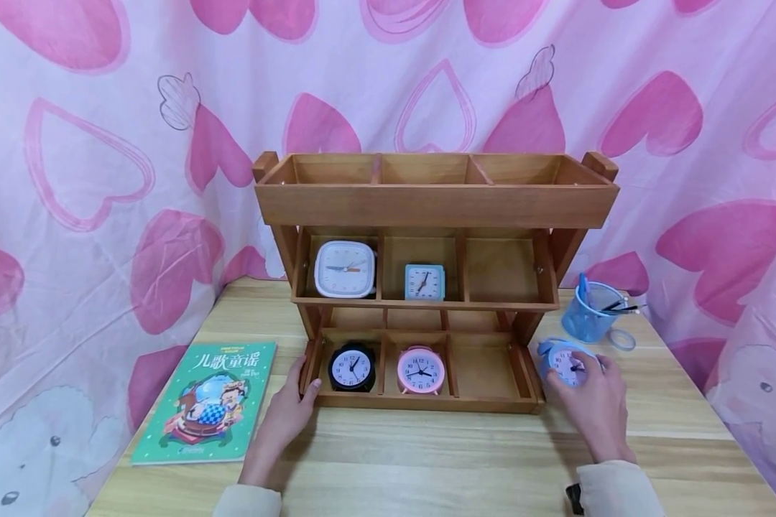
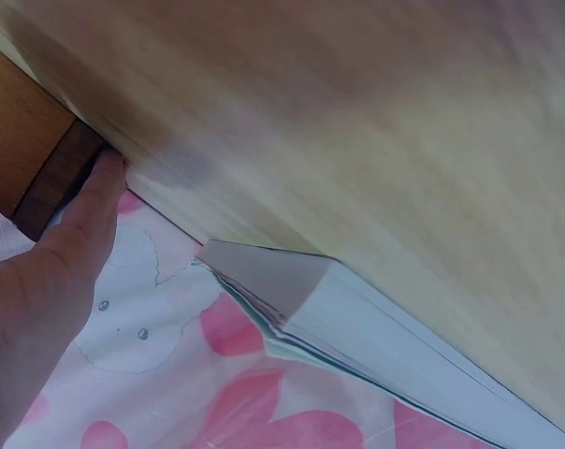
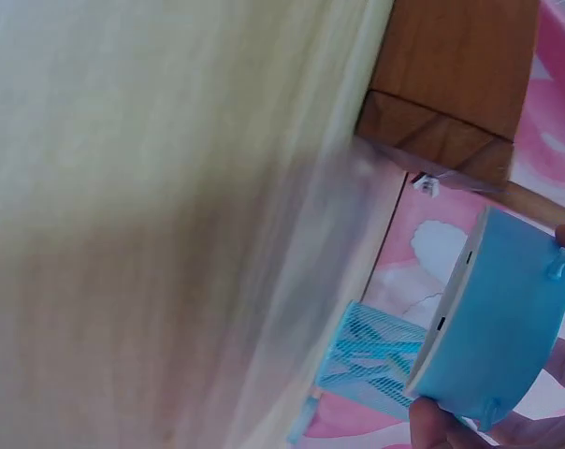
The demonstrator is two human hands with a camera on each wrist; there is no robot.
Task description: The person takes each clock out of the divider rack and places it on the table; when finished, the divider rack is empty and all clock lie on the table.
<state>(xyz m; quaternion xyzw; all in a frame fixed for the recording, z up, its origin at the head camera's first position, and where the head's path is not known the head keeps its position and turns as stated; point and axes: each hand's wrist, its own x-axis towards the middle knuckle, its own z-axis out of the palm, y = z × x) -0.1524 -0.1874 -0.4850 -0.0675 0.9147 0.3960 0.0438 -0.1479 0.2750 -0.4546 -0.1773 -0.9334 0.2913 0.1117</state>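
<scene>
A three-tier wooden shelf (image 1: 437, 207) with compartments stands on the table. My left hand (image 1: 286, 415) holds its lower left corner, thumb at the front and fingers along the outer side. To the right of the shelf, my right hand (image 1: 593, 402) grips a blue round alarm clock (image 1: 564, 366) by its rim, its dial facing me. In the right wrist view the clock's blue body (image 3: 507, 318) appears raised off the table. The bottom tier holds a black alarm clock (image 1: 352, 368) and a pink one (image 1: 420, 371); its right compartment is bare.
On the middle tier sit a white square clock (image 1: 345, 269) and a small mint clock (image 1: 425, 282). A blue mesh pen cup (image 1: 588, 316) and a tape ring (image 1: 621, 339) are at the back right. A green book (image 1: 210, 402) lies left. A heart-patterned curtain (image 1: 427, 79) hangs behind.
</scene>
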